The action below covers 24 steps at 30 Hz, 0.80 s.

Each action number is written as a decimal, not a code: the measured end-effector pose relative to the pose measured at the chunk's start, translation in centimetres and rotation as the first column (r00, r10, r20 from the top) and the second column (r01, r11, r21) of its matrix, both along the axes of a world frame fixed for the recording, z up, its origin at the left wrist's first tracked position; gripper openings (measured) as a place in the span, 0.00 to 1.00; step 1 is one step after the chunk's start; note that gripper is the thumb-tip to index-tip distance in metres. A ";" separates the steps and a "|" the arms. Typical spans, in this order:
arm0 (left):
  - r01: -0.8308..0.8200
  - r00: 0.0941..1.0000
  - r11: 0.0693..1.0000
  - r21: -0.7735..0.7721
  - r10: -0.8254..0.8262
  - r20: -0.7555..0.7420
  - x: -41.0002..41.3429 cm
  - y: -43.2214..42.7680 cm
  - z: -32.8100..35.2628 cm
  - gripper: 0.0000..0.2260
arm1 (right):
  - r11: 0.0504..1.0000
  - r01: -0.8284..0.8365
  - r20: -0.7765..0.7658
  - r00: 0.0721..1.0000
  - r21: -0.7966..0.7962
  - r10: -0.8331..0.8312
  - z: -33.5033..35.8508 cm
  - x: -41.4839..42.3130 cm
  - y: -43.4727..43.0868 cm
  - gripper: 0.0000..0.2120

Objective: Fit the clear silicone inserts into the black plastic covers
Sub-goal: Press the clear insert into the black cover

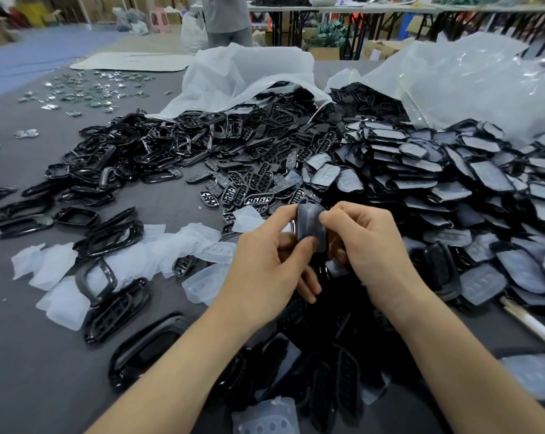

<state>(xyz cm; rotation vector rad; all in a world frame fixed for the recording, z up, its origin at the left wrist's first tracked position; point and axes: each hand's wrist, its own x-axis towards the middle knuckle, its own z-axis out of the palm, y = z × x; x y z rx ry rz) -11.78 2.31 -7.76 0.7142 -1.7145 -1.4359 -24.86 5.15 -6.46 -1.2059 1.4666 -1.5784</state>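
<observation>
Both hands hold one black plastic cover with a clear silicone insert lying over its face, just above the table's middle. My left hand grips its left and lower edge, thumb on the front. My right hand pinches its right edge with thumb and fingers. Loose clear silicone inserts lie to the left. Bare black covers are heaped behind the hands. Covers with inserts fitted are piled at the right.
The grey table carries black frame rings at the left and small shiny metal pieces far left. Two open plastic bags spill parts at the back. A person stands beyond the table. More black parts lie under my wrists.
</observation>
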 end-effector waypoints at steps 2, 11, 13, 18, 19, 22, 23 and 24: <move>0.000 1.000 1.000 -0.005 0.000 0.011 0.0 0.0 0.0 0.12 | 1.000 0.009 -0.024 1.000 -0.014 -0.010 -0.1 0.0 0.0 0.14; -0.030 0.999 0.999 -0.046 0.030 0.013 0.0 0.2 -0.2 0.15 | 0.997 0.018 -0.123 0.992 -0.079 -0.028 -0.3 -0.1 -0.3 0.12; -0.030 1.000 0.999 -0.020 0.030 0.000 0.0 0.2 -0.2 0.16 | 0.996 0.022 -0.152 0.988 -0.088 -0.035 -0.3 -0.1 -0.3 0.13; -0.028 0.999 1.000 0.005 0.028 -0.019 0.1 0.0 -0.1 0.16 | 0.996 -0.001 -0.178 0.984 -0.084 -0.014 -0.2 -0.1 -0.2 0.13; -0.031 0.999 0.999 0.006 0.031 -0.025 0.1 0.0 -0.1 0.16 | 0.997 -0.012 -0.185 0.983 -0.081 -0.003 -0.2 -0.1 -0.2 0.12; -0.042 0.999 0.999 0.001 0.042 -0.026 0.2 0.0 0.1 0.16 | 0.997 -0.033 -0.211 0.977 -0.075 0.016 -0.2 -0.1 -0.2 0.12; -0.043 0.999 0.999 -0.002 0.043 -0.020 0.2 0.0 0.1 0.16 | 0.997 -0.030 -0.211 0.977 -0.075 0.014 -0.2 -0.1 -0.2 0.12; -0.044 0.999 0.999 -0.004 0.044 -0.014 0.1 0.0 0.1 0.16 | 0.997 -0.022 -0.211 0.977 -0.074 0.006 -0.3 -0.1 -0.2 0.12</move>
